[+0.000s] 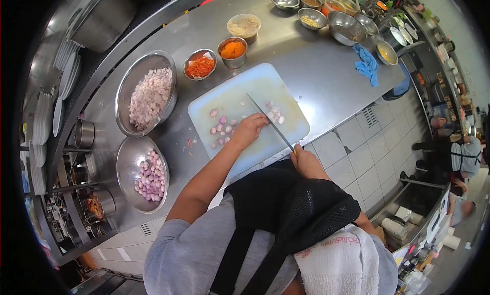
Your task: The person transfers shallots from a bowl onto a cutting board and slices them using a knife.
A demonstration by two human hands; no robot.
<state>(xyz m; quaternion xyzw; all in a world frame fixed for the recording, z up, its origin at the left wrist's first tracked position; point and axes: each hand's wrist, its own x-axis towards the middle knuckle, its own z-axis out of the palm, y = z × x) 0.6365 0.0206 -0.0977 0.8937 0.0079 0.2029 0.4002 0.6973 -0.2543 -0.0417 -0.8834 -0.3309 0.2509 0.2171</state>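
My right hand (pixel 308 163) is wrapped round the handle of a long knife (pixel 280 134), whose blade points up and left over a pale cutting board (pixel 255 85). Beside the blade, my left hand (pixel 250 129) is closed with fingertips pressed down on the board; what they hold, if anything, is hidden. Several small purple shallots (pixel 222 120) lie on the board left of my left hand. Right of the blade are cut pale shallot pieces (pixel 275 114). A big steel bowl (pixel 121 98) holds chopped shallots, and a second steel bowl (pixel 125 167) holds whole peeled ones.
Beyond the board stand a bowl of orange shreds (pixel 199 65), a bowl of orange paste (pixel 233 50) and a plastic tub (pixel 244 26). Several steel bowls and a blue cloth (pixel 366 65) are at the right. Stacked plates (pixel 41 119) sit left. Other people stand far right.
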